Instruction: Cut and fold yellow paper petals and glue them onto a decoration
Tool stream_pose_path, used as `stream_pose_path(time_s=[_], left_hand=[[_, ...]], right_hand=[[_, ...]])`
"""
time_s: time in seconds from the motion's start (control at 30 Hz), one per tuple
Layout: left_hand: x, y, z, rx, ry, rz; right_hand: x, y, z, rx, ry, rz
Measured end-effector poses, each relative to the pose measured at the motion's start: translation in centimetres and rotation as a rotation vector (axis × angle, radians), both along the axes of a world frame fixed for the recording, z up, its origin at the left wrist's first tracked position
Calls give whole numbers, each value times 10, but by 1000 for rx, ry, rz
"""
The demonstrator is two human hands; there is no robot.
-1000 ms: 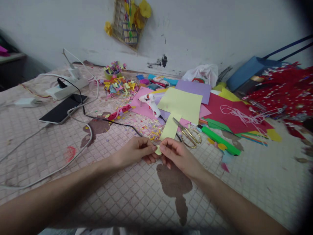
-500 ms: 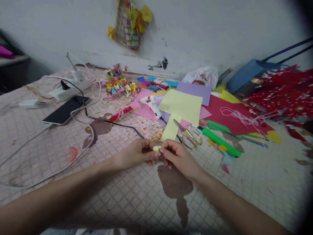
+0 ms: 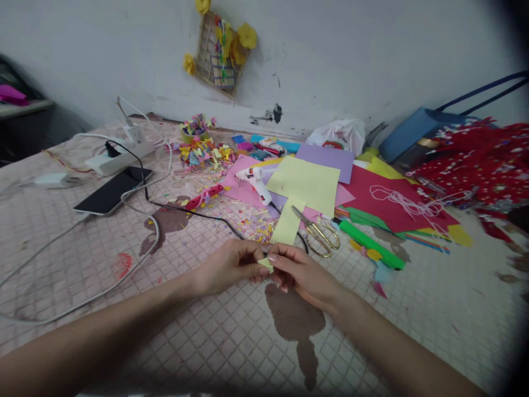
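Between the fingertips of both hands is a small pale yellow piece of paper [image 3: 265, 264]. My left hand [image 3: 237, 263] pinches it from the left, and my right hand [image 3: 300, 270] grips its right side with thumb and fingers. The lower fingers curl underneath and partly hide it. Just beyond the hands lies a pale yellow paper strip [image 3: 286, 225]. Gold-handled scissors [image 3: 318, 231] rest to its right. A white glue gun [image 3: 257, 184] lies on the coloured sheets farther back.
A phone [image 3: 113, 190], a power strip [image 3: 118, 157] and looping cables are at left. Paper clippings [image 3: 206, 151] are heaped at the back. Coloured sheets [image 3: 309, 179], a green cutter-like tool [image 3: 372, 242] and red tinsel-like material [image 3: 487, 160] are at right.
The yellow paper piece has turned between the fingers and shows a more pointed face. My hands stay close together with slightly shifted fingers. The view has shifted slightly.
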State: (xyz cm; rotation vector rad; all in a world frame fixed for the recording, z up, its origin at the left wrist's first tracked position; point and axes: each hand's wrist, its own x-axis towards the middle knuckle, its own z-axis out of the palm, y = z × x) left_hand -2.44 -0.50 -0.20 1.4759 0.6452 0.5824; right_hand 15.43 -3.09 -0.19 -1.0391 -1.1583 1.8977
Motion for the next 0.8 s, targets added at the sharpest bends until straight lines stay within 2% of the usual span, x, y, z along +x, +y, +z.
stream_pose_path(time_s=[0.07,0.13,0.23,0.33,0.4,0.47,0.6,0.8], left_hand=[[0,0,0,28,17,17],[1,0,-1,46,47,51],[2,1,-1,29,65,104],[2,3,0,-41,-3,136],[0,5,2,-58,-39,142],[-2,6,4,-44,-45,134],[-4,6,8,16,-23,133],[-4,6,10,47,16,139]], right_hand=[[0,-1,1,48,-33,5],[1,-2,3,172,-133,-4],[1,-5,7,437,-357,-67],[0,-7,8,760,-573,-184],[1,-8,8,936,-647,-215],[1,-7,7,1037,-678,-203],[1,-6,6,1051,-688,-165],[0,-4,5,663,-535,-112]])
